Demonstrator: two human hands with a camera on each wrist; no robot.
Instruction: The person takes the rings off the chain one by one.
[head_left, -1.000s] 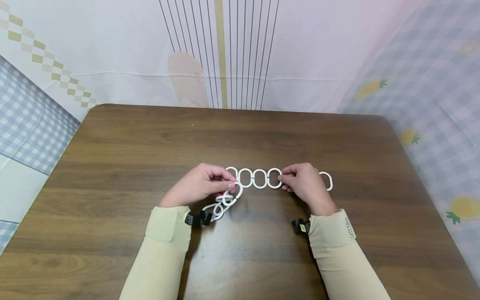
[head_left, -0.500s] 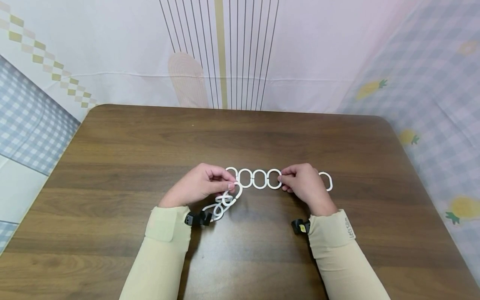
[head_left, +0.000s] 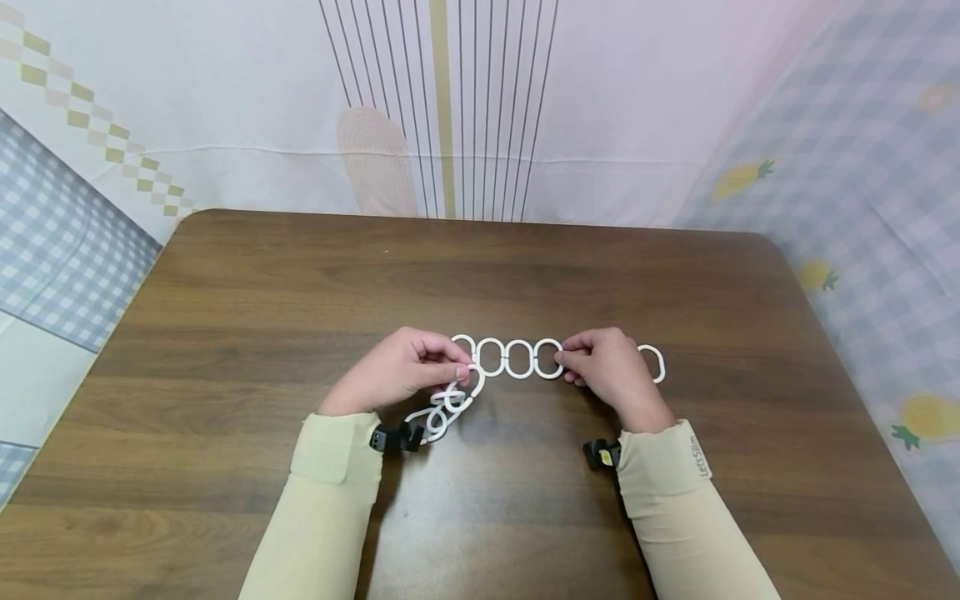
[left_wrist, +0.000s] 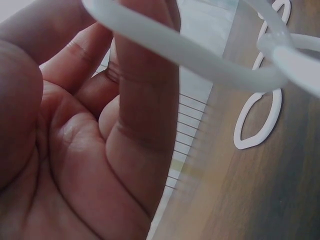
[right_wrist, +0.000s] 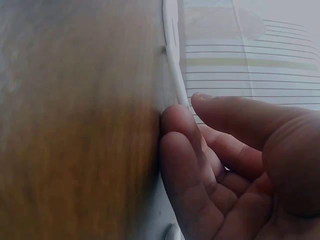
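Observation:
White oval plastic rings (head_left: 520, 377) lie in a row on the table between my hands in the head view. My left hand (head_left: 401, 367) pinches a ring near the row's left end between thumb and finger. From it, several linked rings (head_left: 435, 436) trail in a loose heap towards the wrist. A ring (left_wrist: 200, 59) crosses the fingers up close in the left wrist view. At the row's right end, my right hand (head_left: 611, 371) pinches a ring (right_wrist: 177, 77) by its edge, the thumb and fingertips nearly meeting. Another ring (head_left: 663, 367) shows past the right hand, partly hidden by it.
The brown wooden table (head_left: 480, 275) spreads out around both hands. Behind it hangs a pale patterned cloth (head_left: 630, 108), with blue checked cloth at both sides. Each wrist wears a small black camera (head_left: 600, 452).

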